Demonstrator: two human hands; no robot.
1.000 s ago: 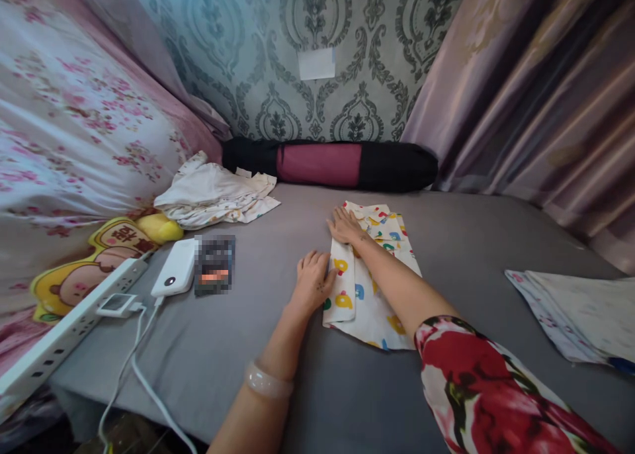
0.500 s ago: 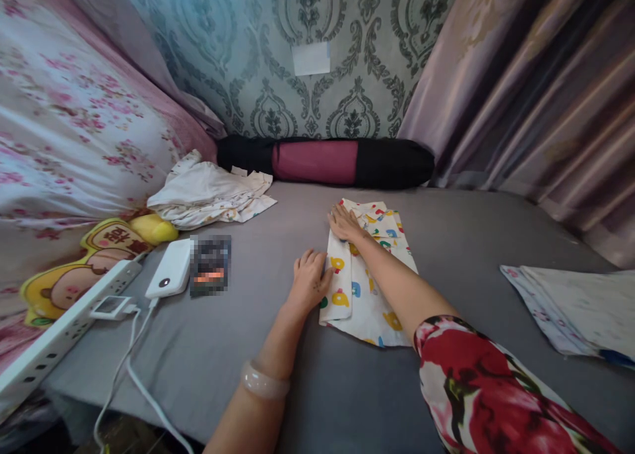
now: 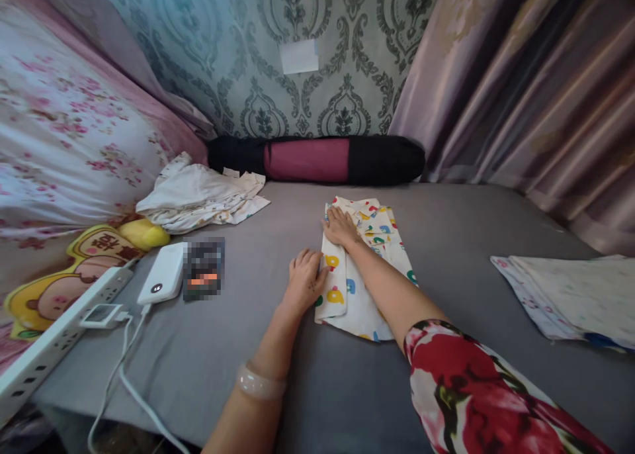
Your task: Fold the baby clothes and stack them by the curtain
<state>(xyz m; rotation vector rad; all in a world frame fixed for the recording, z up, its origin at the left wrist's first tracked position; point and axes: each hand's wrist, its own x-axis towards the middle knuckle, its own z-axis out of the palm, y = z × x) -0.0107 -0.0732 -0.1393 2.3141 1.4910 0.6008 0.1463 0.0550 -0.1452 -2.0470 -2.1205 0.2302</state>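
Observation:
A small white shirt (image 3: 367, 305) with a colourful printed pattern lies partly folded on the grey sheet, its left side turned inward in a long strip. My right hand (image 3: 340, 227) lies flat on the upper left of this strip, fingers extended. Beside the shirt's left edge rests my left hand (image 3: 303, 278), its fingers apart on the sheet and its thumb at the fabric's edge. My right forearm crosses over the shirt and hides part of its right side.
Crumpled white clothes (image 3: 198, 196) lie at the back left, and folded cloths (image 3: 570, 298) at the right. A black and maroon bolster (image 3: 307, 161) lies along the wall. On the left are a power bank (image 3: 163, 273), a power strip (image 3: 64, 335), cables and a yellow plush cushion (image 3: 49, 298).
My right hand has slid slightly toward me along the folded strip and its fingers lie flatter. My left hand stays at the shirt's edge. The whole view has shifted a little.

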